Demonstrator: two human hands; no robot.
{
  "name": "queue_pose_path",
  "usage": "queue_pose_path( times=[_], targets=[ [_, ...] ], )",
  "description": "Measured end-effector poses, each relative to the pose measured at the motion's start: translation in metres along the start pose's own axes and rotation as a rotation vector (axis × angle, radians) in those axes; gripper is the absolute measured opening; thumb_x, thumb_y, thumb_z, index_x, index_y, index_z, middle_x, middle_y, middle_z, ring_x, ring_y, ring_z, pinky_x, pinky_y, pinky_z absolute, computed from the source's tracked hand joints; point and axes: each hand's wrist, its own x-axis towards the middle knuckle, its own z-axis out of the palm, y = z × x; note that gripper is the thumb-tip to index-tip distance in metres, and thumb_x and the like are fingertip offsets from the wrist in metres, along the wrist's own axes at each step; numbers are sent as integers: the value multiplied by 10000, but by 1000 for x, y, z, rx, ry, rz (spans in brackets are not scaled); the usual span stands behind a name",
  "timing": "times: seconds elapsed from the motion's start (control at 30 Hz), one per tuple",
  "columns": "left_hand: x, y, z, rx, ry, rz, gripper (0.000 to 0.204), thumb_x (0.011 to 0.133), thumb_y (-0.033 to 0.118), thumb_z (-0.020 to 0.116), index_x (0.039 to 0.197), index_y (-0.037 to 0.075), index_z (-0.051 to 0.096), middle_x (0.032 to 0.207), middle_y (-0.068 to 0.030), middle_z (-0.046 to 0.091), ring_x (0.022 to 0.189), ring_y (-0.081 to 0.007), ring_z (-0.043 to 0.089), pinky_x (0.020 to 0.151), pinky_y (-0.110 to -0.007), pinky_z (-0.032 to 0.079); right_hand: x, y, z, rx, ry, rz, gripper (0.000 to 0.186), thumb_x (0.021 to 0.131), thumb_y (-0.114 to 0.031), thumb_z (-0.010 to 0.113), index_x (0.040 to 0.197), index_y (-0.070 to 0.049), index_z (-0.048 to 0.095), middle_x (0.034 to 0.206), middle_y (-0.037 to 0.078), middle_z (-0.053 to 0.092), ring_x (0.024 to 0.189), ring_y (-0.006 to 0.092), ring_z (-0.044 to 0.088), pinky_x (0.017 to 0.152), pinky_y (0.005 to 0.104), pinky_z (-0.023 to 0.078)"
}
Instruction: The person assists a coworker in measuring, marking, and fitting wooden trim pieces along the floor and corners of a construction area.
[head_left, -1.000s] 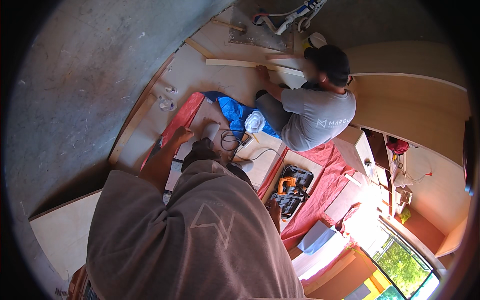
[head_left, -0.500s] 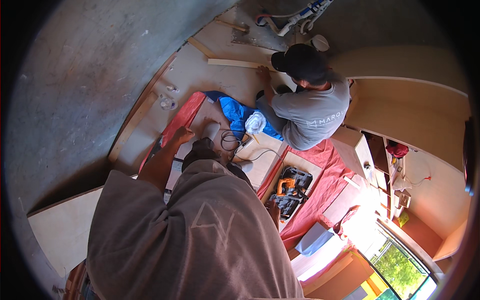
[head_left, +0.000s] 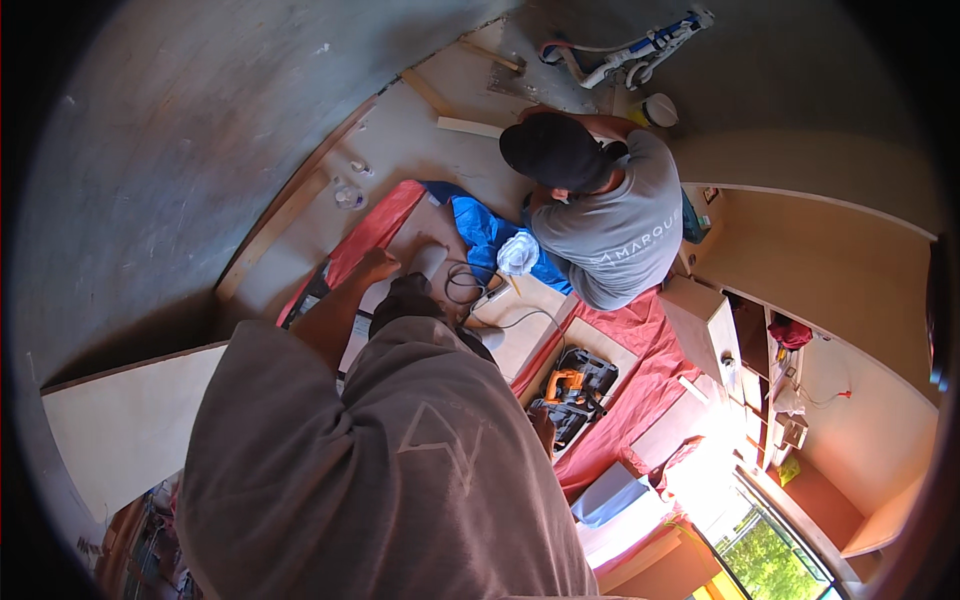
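My left hand [head_left: 378,265] is held out over the floor, near the red cloth [head_left: 392,215] and above my foot. Its fingers are curled into a loose fist, and nothing shows in them. Of my right hand [head_left: 544,432] only a small part appears past the edge of my shirt, beside the open tool case [head_left: 590,385]. Its fingers are hidden. An orange-and-black power tool [head_left: 566,384] lies in the case. A dark cable [head_left: 530,318] runs from near my feet toward the case.
A co-worker in a grey shirt [head_left: 625,240] crouches ahead. Near them lie a blue tarp [head_left: 480,230], a white bundle [head_left: 518,253] and a wooden strip [head_left: 470,127]. Wooden cabinets [head_left: 800,240] stand at the right, a pale board [head_left: 130,420] at the left. A plastic bottle [head_left: 347,195] rests by the wall.
The co-worker has taken a hand off the wooden strip, leaned the head left and raised an arm toward the back. The whole view has shifted slightly. My left hand remains curled.
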Motion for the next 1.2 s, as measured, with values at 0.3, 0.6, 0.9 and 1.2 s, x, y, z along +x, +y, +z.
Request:
queue_pose_path(
  times=[0.3,0.6,0.9,1.2],
  targets=[
    [-12,-1,4,-211,81,-215,243,702,278,474,737,92,626,776,-112,597,720,-278,572,675,-363,454,31,14,-8,-13,-30,-61,502,855,-433,300,933,1,542,710,82,584,570,147,572,473,235,437],
    [-31,-23,27,-352,233,-211,231,652,251,532,617,33,600,503,-88,554,443,-170,555,510,-288,456,51,-10,-26,42,-69,-61,501,842,-461,312,953,-25,535,750,87,582,571,155,573,457,236,443],
    [-21,-64,70,-260,267,-244,205,656,238,533,586,53,587,502,-91,550,461,-181,560,516,-289,454,55,-22,-22,-71,-68,-69,508,839,-469,310,1008,-38,518,813,93,577,589,168,582,458,246,454],
    [-23,-14,12,-305,85,-343,263,672,278,480,706,54,615,792,-149,587,757,-305,563,704,-379,443,69,23,-25,90,-118,5,521,841,-463,323,977,2,513,706,80,568,541,154,560,433,238,428]
  ],
)
